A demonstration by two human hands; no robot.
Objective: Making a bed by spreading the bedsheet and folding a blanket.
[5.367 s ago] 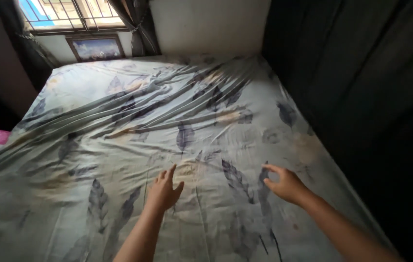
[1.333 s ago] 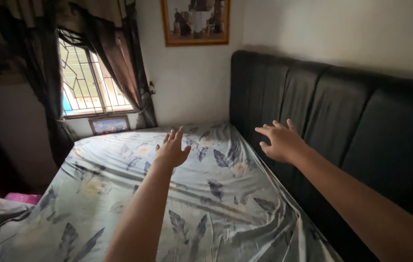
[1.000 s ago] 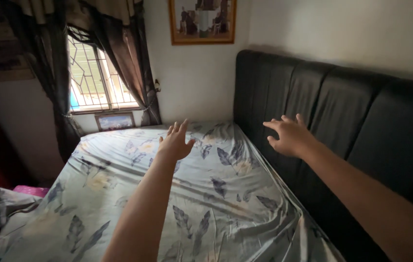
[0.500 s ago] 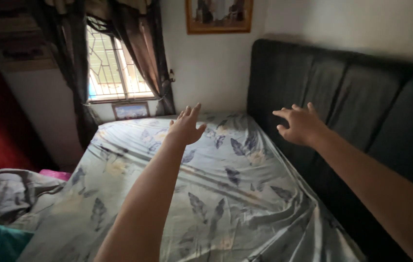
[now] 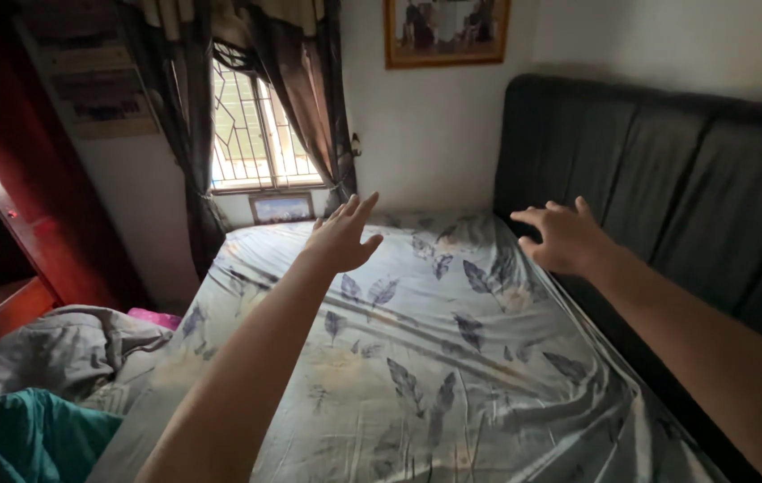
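Note:
A pale sheet with a dark leaf print [image 5: 417,358] covers the mattress, wrinkled near the headboard side. My left hand [image 5: 343,237] is stretched out above the sheet, fingers spread, holding nothing. My right hand [image 5: 562,237] hovers palm down near the black padded headboard [image 5: 667,206], fingers apart and empty. Neither hand touches the sheet.
A barred window with dark curtains [image 5: 260,134] is on the far wall, a small framed picture [image 5: 280,208] leaning below it and a larger framed picture [image 5: 446,31] above. A grey bundle of bedding [image 5: 68,353] and teal cloth [image 5: 27,438] lie at the left. Red wooden furniture [image 5: 5,250] stands left.
The view has swung left, bringing the red furniture and bedding bundle into sight. Both hands stay raised and empty; earlier they were low over the sheet.

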